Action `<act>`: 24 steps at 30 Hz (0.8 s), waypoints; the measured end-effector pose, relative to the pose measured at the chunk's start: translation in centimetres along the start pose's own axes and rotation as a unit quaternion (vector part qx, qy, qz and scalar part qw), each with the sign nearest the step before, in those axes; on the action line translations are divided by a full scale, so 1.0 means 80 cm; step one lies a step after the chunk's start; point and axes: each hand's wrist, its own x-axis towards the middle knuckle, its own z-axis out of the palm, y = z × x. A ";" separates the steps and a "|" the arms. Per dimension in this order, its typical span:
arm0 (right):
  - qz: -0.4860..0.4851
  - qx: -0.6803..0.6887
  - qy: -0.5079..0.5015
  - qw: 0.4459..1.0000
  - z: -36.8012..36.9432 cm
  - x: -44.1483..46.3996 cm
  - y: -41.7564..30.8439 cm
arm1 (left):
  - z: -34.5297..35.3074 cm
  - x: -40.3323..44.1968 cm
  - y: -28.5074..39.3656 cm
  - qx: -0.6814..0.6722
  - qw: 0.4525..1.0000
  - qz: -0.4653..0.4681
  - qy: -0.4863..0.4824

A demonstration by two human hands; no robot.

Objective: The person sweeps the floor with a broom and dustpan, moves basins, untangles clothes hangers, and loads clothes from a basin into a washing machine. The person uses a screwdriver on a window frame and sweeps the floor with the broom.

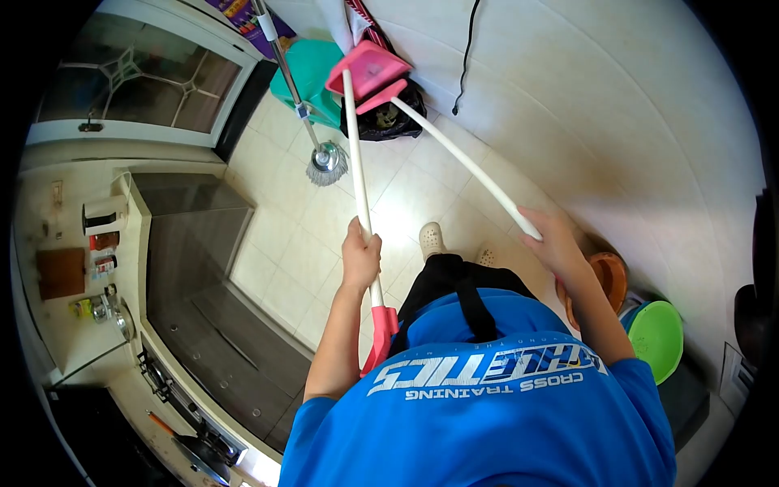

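My left hand [361,258] is closed around the white handle of a long-handled pink dustpan [375,65]; its red grip end [381,337] lies near my left forearm. The pan is raised and tilted over a bin lined with a black bag [399,122]. My right hand [550,237] grips the upper end of a white-handled broom [466,165]. The pink broom head [381,97] is at the pan's lower edge, above the bag opening. Some pale waste shows inside the bag, too unclear to name.
A mop [326,162] stands left of the bin, before a green plastic stool-like object [312,73]. Counter cabinets [219,325] line the left, with a stove and pan [199,458]. An orange tub [608,280] and green basin [657,341] stand right. A black cable [466,65] hangs on the wall.
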 end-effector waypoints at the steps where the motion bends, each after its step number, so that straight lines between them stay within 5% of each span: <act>1: -0.001 -0.003 -0.002 1.000 -0.001 -0.007 0.013 | -0.001 -0.002 0.006 -0.002 1.000 0.009 0.022; 4: -0.029 -0.013 0.034 0.999 -0.006 -0.030 0.041 | -0.014 -0.010 0.015 -0.035 0.998 0.014 0.047; 6: 0.135 -0.068 -0.037 0.988 -0.014 -0.041 0.042 | -0.023 -0.018 0.018 -0.094 0.995 0.007 0.037; 16: 0.081 -0.044 0.051 0.994 0.030 -0.100 0.152 | -0.038 -0.093 0.005 -0.189 0.980 -0.013 0.056; 18: 0.187 0.056 0.012 0.981 0.029 -0.099 0.153 | -0.048 -0.106 -0.001 -0.233 0.970 -0.034 0.057; 24: 0.271 0.312 -0.090 0.906 0.004 -0.075 0.142 | -0.068 -0.141 0.006 -0.376 0.918 -0.121 0.046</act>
